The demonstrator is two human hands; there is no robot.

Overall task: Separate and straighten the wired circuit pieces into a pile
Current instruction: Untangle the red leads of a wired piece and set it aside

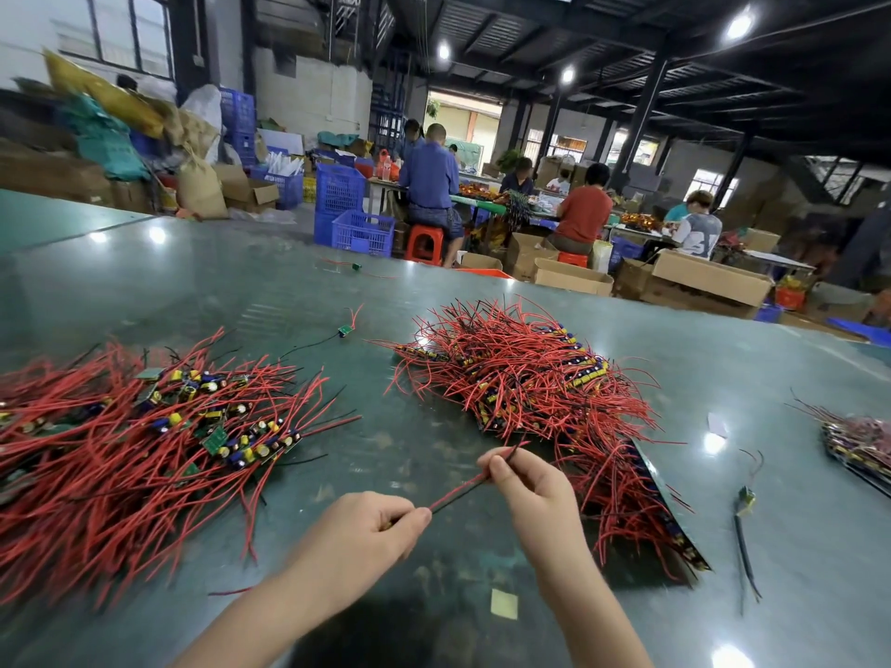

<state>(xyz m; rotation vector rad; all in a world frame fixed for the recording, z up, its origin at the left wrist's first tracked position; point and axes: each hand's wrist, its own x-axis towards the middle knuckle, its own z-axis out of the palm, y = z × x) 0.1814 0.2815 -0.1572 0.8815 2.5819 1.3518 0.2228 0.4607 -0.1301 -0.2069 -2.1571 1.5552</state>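
Red and black wires [462, 489] run taut between both hands above the dark green counter [193, 282]. The left hand [366, 532] pinches the near end between thumb and curled fingers [418, 515]; whether a circuit board sits inside that grip cannot be told. The right hand [535, 494] pinches the wires further along between thumb and forefinger, with the wire tips projecting just past the fingertips. A loose pile [140, 426] of wired circuit pieces lies to the left, with capacitors and small green boards visible among red leads. A denser heap [530, 378] lies to the right, just beyond the right hand. Two single pieces [345, 330] [745, 499] lie apart on the counter, one between the piles and one at far right. A small yellow paper square [504, 604] lies between the forearms
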